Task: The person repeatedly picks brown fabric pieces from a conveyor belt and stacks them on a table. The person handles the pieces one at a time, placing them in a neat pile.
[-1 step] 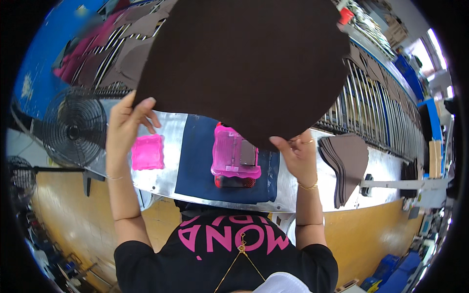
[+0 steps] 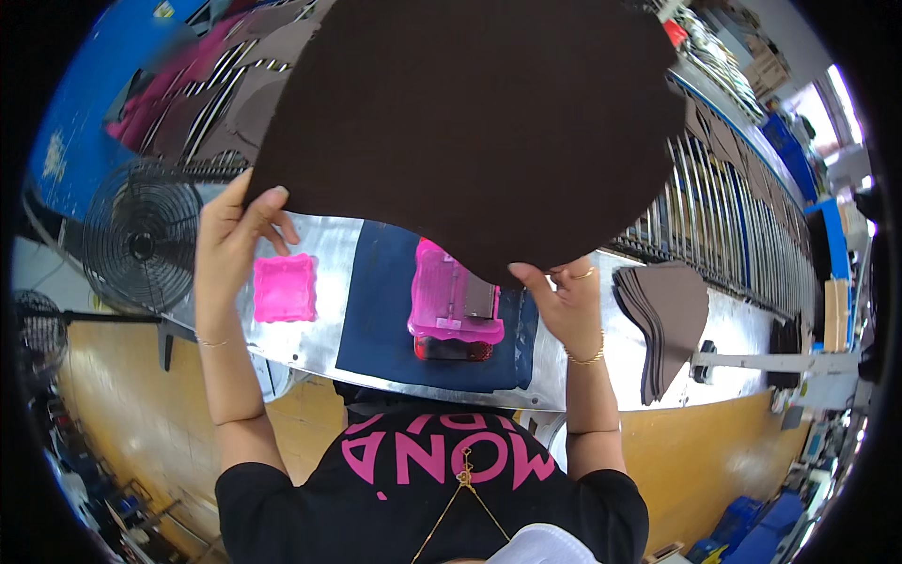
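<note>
A large dark brown panel of sheet material (image 2: 470, 122), with a curved outline, is held up in front of me and covers much of the upper view. My left hand (image 2: 237, 230) pinches its lower left corner between thumb and fingers. At its lower right edge, my right hand (image 2: 561, 293) grips it with the thumb on top. Below the panel, a pink plastic tray (image 2: 427, 301) with a grey block (image 2: 480, 299) in it rests on a dark blue cloth (image 2: 376, 324). Right of my right hand lies a stack of brown cut pieces (image 2: 672, 310).
A pink scalloped dish (image 2: 285, 289) sits on the metal table (image 2: 324, 320), near a black fan (image 2: 143, 246) at the left. Behind run slatted metal racks (image 2: 752, 207) bearing more brown pieces. A white bar (image 2: 770, 359) juts in from the right.
Both hands have shifted slightly to the left, still holding the brown panel. Its lower left corner has moved left with them.
</note>
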{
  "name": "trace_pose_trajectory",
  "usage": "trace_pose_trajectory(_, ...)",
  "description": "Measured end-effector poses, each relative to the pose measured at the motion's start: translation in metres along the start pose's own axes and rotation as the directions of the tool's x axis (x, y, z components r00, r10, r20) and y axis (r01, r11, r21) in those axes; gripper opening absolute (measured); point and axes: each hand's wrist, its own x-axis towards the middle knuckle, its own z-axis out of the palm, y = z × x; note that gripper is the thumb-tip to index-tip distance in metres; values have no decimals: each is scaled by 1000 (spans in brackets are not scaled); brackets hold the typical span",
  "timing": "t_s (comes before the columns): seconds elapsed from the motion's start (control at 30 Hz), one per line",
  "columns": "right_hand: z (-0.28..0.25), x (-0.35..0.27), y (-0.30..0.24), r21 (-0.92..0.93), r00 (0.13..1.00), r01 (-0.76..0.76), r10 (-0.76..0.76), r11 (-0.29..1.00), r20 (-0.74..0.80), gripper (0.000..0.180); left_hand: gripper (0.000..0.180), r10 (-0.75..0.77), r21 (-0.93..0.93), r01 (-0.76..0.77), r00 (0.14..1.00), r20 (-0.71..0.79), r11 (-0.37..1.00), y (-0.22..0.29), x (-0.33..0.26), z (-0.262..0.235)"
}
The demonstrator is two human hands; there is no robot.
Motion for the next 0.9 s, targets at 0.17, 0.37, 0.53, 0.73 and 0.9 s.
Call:
trace_pose_trajectory(0.17, 26, 7, 8, -209, 974, 219, -202, 953, 102, 12, 10, 85, 226, -45, 982, -171, 973, 7, -23, -31)
trace_pose_trajectory(0.37, 10, -2, 15, -363, 932, 359, -352, 860, 89, 17, 6, -18, 209, 31, 998, -64, 977, -13, -28, -19)
trace_pose_trajectory(0.53, -30, -27, 28, -384, 956, 291, -251, 876, 152, 26, 5, -119, 295, 80, 986, 117, 952, -35, -23, 20)
trace_pose_trajectory(0.73, -67, -83, 53, -453, 999, 14, -26, 891, -22, 22, 8, 85, 493, -279, 921, 380, 824, -30, -4, 74)
trace_pose_trajectory(0.9, -113, -111, 45, -460, 954, -196, 61, 866, -292, 24, 9, 237, 421, -505, 806, 542, 753, -21, 3, 117)
